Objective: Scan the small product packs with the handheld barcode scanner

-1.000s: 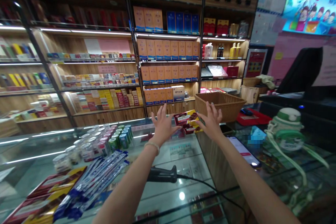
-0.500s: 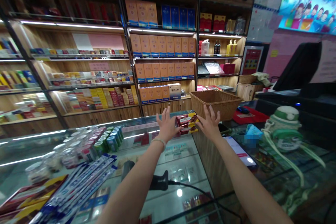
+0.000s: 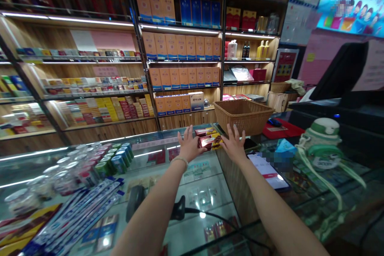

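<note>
Red and yellow snack packs [image 3: 209,140] lie in a small stack at the far part of the glass counter. My left hand [image 3: 189,146] is at their left end, fingers spread and thumb against the lower pack. At the right end, my right hand [image 3: 234,143] has its fingers apart and pointing up, its thumb side near the yellow end. Neither hand is wrapped round the packs. Beneath my left forearm lies a black scanner [image 3: 179,208] with a cable, partly hidden by the arm.
A wicker basket [image 3: 243,118] stands just beyond my right hand. Rightward are a phone [image 3: 268,171], a green bottle [image 3: 325,144] and a monitor [image 3: 342,72]. Leftward are cans [image 3: 118,163], jars [image 3: 64,182] and long blue packets [image 3: 78,212]. Stocked shelves stand behind.
The view has shifted slightly. The packs, in line before, now sit with one set further back and left of the other. Both hands remain at the two ends, fingers still spread.
</note>
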Action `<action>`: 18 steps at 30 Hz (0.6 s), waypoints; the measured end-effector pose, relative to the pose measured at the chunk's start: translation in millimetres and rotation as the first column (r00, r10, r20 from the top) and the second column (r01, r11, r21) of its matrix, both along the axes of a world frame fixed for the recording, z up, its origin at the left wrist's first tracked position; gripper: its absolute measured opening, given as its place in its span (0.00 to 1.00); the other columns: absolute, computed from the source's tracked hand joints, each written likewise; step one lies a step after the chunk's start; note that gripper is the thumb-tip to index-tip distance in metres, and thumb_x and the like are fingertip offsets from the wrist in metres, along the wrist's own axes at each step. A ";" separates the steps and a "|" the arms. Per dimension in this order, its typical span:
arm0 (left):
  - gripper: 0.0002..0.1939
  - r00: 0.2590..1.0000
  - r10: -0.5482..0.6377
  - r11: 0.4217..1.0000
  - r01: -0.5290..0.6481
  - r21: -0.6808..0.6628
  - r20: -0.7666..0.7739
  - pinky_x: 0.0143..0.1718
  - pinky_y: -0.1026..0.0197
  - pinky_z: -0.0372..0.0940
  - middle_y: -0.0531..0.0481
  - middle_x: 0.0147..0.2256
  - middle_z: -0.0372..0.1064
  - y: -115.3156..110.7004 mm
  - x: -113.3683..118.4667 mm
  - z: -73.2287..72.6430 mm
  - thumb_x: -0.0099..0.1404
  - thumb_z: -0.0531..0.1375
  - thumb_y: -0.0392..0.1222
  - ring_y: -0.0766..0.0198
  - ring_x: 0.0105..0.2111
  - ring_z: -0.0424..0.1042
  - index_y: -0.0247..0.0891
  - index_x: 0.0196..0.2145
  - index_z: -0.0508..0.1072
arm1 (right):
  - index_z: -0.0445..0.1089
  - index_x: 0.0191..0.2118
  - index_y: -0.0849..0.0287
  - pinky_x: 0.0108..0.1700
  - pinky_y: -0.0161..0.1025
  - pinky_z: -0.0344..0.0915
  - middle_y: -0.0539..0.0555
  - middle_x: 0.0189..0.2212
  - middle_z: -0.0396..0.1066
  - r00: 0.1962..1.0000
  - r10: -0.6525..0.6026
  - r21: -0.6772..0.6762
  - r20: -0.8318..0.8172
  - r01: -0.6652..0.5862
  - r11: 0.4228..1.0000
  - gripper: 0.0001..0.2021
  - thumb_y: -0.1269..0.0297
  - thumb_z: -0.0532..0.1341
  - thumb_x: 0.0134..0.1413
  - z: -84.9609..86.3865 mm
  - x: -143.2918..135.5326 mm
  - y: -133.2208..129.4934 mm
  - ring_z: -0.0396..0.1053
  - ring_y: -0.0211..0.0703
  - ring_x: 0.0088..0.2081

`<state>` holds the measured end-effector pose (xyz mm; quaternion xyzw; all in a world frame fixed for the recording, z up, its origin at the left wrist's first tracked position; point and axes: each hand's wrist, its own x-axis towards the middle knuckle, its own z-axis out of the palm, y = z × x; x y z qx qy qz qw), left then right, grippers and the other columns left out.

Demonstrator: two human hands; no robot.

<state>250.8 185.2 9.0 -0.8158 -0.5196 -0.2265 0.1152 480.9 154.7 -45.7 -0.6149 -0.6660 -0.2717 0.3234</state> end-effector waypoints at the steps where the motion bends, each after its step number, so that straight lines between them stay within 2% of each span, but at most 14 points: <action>1: 0.26 1.000 0.000 1.000 0.000 -0.005 -0.011 0.70 0.25 0.33 0.33 0.76 0.41 1.1 -0.4 -2.0 0.58 0.70 0.60 0.40 0.75 0.43 0.42 0.48 0.80 | 0.78 0.54 0.51 0.69 0.77 0.37 0.63 0.75 0.50 1.000 0.004 -0.004 0.001 -0.004 1.000 0.15 0.59 0.63 0.65 -2.4 -0.3 1.3 0.43 0.65 0.75; 6: 0.27 0.996 0.026 0.998 -0.032 -0.063 -0.090 0.71 0.26 0.30 0.35 0.76 0.37 6.2 -1.5 -12.1 0.60 0.69 0.62 0.40 0.76 0.40 0.42 0.50 0.80 | 0.78 0.53 0.50 0.70 0.76 0.33 0.61 0.76 0.48 1.000 -0.006 -0.076 0.015 0.007 0.997 0.14 0.57 0.63 0.65 -10.2 -1.3 6.1 0.42 0.65 0.75; 11: 0.30 0.992 0.032 0.995 -0.044 -0.092 -0.122 0.71 0.25 0.31 0.35 0.76 0.38 9.2 -0.3 -20.4 0.59 0.69 0.63 0.39 0.75 0.40 0.42 0.52 0.80 | 0.79 0.52 0.50 0.71 0.75 0.32 0.59 0.77 0.45 0.998 -0.020 -0.129 0.053 0.026 0.991 0.13 0.57 0.65 0.65 -14.9 0.3 7.7 0.41 0.65 0.75; 18: 0.30 0.990 0.003 0.999 -0.007 -0.032 -0.142 0.71 0.26 0.33 0.34 0.76 0.41 10.7 1.2 -29.1 0.61 0.68 0.61 0.40 0.75 0.43 0.40 0.54 0.78 | 0.79 0.51 0.50 0.71 0.75 0.30 0.58 0.77 0.45 0.995 -0.018 -0.151 0.095 0.032 0.988 0.12 0.56 0.65 0.64 -21.3 3.3 10.3 0.40 0.65 0.76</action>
